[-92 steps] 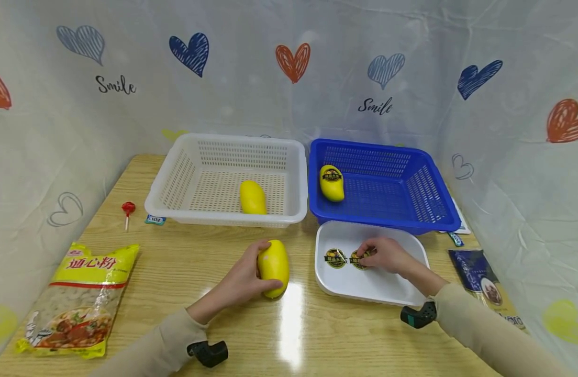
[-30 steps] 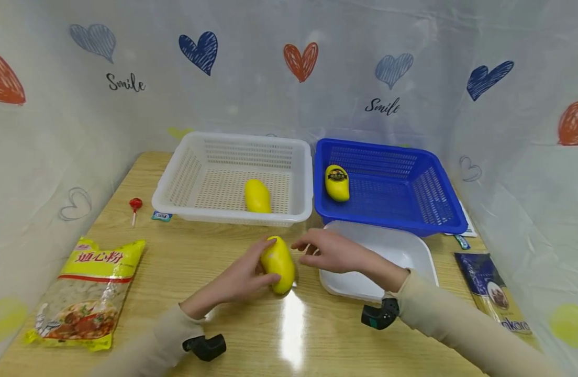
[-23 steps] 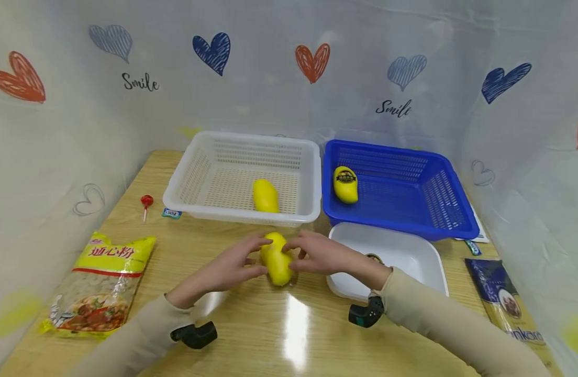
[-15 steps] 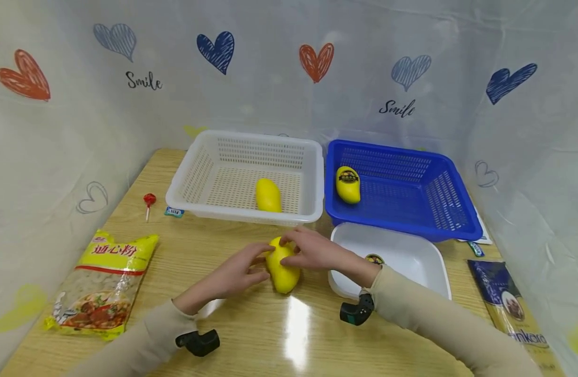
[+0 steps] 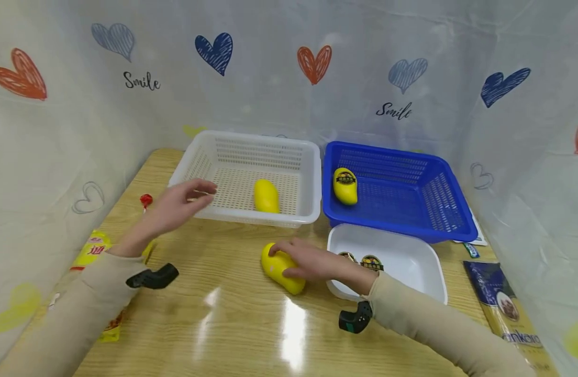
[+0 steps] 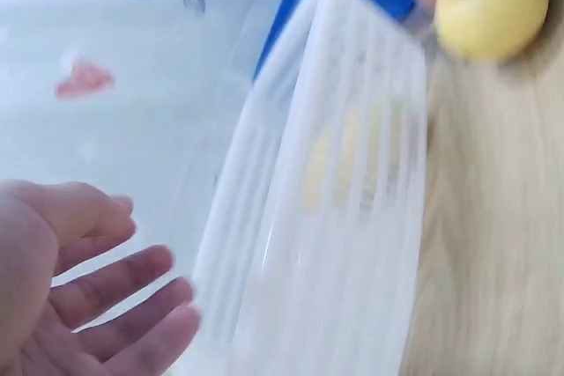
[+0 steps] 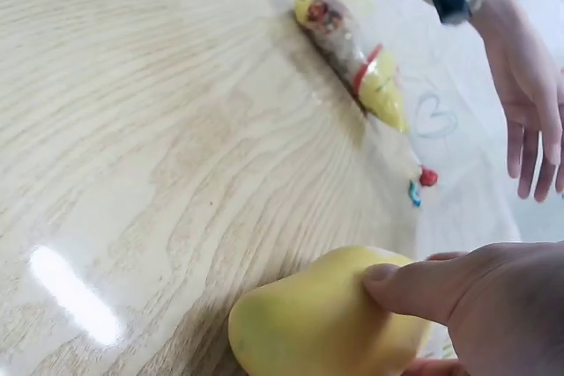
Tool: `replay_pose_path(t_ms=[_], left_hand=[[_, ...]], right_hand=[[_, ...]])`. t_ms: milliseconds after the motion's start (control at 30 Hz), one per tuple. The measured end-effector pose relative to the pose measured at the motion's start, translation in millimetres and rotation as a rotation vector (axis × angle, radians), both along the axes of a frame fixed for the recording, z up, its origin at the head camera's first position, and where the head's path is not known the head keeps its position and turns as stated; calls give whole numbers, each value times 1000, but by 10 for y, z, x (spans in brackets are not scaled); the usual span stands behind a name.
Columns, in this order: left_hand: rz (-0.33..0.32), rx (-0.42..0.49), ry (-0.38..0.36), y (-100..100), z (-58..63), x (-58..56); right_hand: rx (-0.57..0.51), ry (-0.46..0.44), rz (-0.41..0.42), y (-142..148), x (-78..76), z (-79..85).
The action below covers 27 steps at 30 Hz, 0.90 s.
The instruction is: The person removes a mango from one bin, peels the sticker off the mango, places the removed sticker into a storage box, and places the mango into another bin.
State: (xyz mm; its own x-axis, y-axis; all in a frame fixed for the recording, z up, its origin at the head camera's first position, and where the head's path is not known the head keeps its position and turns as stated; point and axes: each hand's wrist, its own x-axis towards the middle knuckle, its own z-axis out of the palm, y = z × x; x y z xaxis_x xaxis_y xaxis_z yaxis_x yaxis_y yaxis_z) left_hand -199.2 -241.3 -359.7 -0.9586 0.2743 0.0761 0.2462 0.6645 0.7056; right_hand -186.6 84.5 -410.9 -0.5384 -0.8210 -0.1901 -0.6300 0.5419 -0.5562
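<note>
A yellow mango (image 5: 280, 269) lies on the wooden table, and my right hand (image 5: 310, 259) grips it from the right, thumb and fingers around its sides. In the right wrist view my thumb presses on the mango (image 7: 326, 319). My left hand (image 5: 181, 205) is raised over the front left corner of the white basket (image 5: 251, 217), fingers loosely bent and holding nothing. One plain mango (image 5: 266, 196) sits in that basket. Another mango (image 5: 345, 186), bearing a dark round label, lies in the blue basket (image 5: 402, 201).
The white tray (image 5: 411, 262), right of the gripped mango, holds round stickers (image 5: 371, 263), partly hidden by my right arm. A yellow pasta bag (image 5: 93, 248) lies at left behind my left arm, near a red lollipop (image 5: 146, 199). A blue-and-gold packet (image 5: 501, 298) lies far right.
My right hand has moved from the stickers in the tray to the mango and now grips it. My left hand has let go and moved left and up towards the white basket. The mango has turned.
</note>
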Motion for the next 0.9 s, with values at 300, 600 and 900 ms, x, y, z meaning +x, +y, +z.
replay_pose_path(t_ms=[300,600,900], left_hand=[[67,-33,-180,-799,-202,-463],[76,213,-308,-1013,-410,-472],[7,300,-398,-1082,-454,-496]], right_hand=[[-139,-25,35,235,99,338],[-364,-179,-310,321,-298,808],[-282,-144,-446,-21,-1071,762]])
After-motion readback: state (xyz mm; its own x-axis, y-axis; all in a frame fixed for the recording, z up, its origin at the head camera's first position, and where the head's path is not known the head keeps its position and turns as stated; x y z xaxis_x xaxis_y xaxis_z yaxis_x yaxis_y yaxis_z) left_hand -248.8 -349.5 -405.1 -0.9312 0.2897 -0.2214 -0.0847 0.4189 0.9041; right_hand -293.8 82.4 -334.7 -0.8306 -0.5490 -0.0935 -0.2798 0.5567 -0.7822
